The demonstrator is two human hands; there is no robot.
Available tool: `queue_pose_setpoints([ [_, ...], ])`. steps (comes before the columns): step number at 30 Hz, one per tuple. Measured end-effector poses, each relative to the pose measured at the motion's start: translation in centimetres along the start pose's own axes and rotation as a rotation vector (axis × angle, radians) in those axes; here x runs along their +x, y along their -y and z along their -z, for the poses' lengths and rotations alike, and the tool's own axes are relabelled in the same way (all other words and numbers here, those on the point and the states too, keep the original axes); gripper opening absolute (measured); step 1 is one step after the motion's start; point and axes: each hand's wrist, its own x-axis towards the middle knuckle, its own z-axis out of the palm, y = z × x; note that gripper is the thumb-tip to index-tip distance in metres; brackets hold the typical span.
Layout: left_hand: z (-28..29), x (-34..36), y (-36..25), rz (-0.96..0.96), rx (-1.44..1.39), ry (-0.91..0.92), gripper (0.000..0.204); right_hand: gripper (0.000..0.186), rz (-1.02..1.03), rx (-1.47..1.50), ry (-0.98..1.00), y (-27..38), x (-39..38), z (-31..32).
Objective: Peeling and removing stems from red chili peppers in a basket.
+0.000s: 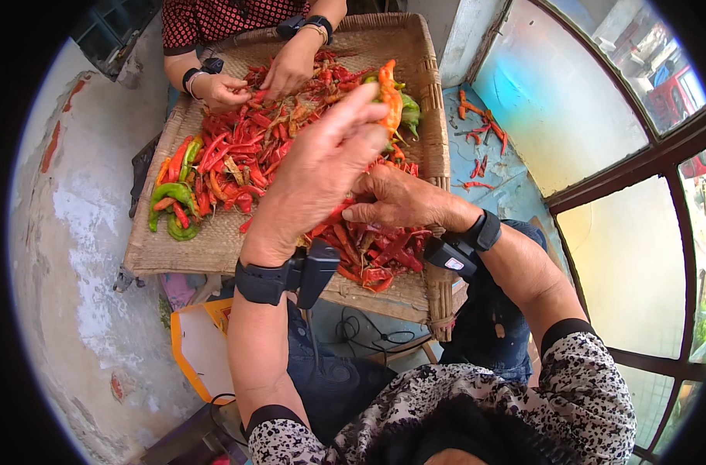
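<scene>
A wide woven basket tray (pixel 174 252) in front of me is heaped with red chili peppers (pixel 384 252). My left hand (pixel 322 167) is raised over the heap, blurred, its fingers stretched out to the right. Just beyond those fingertips is a large orange pepper (pixel 391 97), in front of a green pepper (pixel 409 116) by the tray's right rim. Low over the near chilies, my right hand (pixel 399 198) has thumb and fingers curled together; what they pinch is hidden. Black devices are strapped to both my wrists.
Across the tray, another person's hands (pixel 289 74) work among the chilies. Green peppers (pixel 173 198) lie at the tray's left side. Loose red chilies (pixel 485 128) are on the blue surface to the right, beside framed windows (pixel 628 260). Below are an orange-edged box (pixel 205 349) and black cables (pixel 360 325).
</scene>
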Motion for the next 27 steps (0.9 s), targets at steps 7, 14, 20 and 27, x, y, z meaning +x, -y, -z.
queue_pose_setpoints([
  [7, 4.4, -2.0, 2.7, 0.155, 0.118, -0.192, 0.039, 0.026, -0.211, 0.627, -0.084, 2.5, -0.3, 1.3],
  [14, 2.6, -5.3, 4.3, 0.238, -0.081, -0.068, 0.031, 0.026, -0.181, 0.574, -0.070, 1.6, -0.1, 1.2],
  [20, 2.6, -5.7, 4.9, 0.254, -0.049, -0.184, 0.012, 0.025, -0.075, 0.409, -0.018, 0.7, 0.5, 0.0],
  [27, 9.3, -5.4, 4.8, 0.071, -0.155, -0.574, 0.016, 0.023, -0.141, 0.373, -0.008, 1.5, -0.1, 0.9],
])
